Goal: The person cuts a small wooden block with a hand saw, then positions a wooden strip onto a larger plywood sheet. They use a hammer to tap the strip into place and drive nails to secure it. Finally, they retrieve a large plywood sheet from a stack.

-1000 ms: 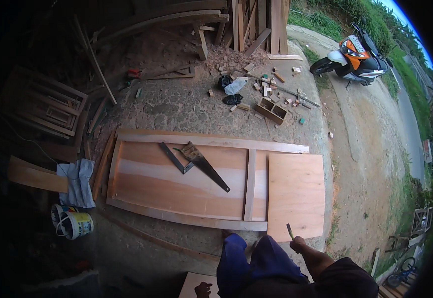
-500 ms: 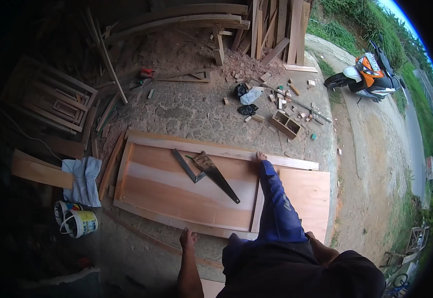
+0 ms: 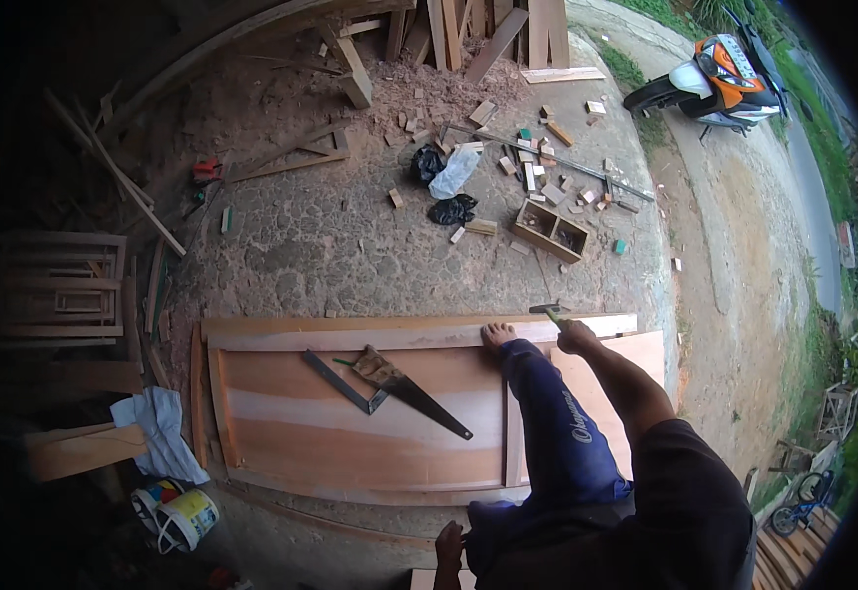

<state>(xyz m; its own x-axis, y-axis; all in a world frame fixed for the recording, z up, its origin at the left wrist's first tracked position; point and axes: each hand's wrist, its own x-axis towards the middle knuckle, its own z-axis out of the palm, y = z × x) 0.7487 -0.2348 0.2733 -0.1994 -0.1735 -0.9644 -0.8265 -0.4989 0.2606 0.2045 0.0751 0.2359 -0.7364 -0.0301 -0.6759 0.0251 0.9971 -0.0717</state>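
My right hand [image 3: 576,337] grips the green handle of a hammer [image 3: 550,310], whose dark head is above the far rail of a wooden panel [image 3: 301,433]. My bare foot [image 3: 498,336] presses on that same rail. Low in the picture, beside my knee, my left hand [image 3: 448,546] is closed; what it holds, if anything, I cannot make out. On the panel lie a hand saw [image 3: 429,407] with a wooden handle and a metal try square [image 3: 342,382], both untouched. A second pale board [image 3: 635,369] joins the panel's right end, partly behind my leg.
Wood offcuts [image 3: 552,192], plastic bags [image 3: 455,172] and a two-compartment wooden box [image 3: 550,232] lie beyond the panel. Buckets [image 3: 188,519] and a white sack [image 3: 161,433] are at left. A motorbike [image 3: 719,79] stands at the far right; planks [image 3: 547,39] lean at the back.
My right arm has come forward from beside my body, with the hammer now in view over the far rail. My left hand has drawn back toward my knee. The whole view has shifted.
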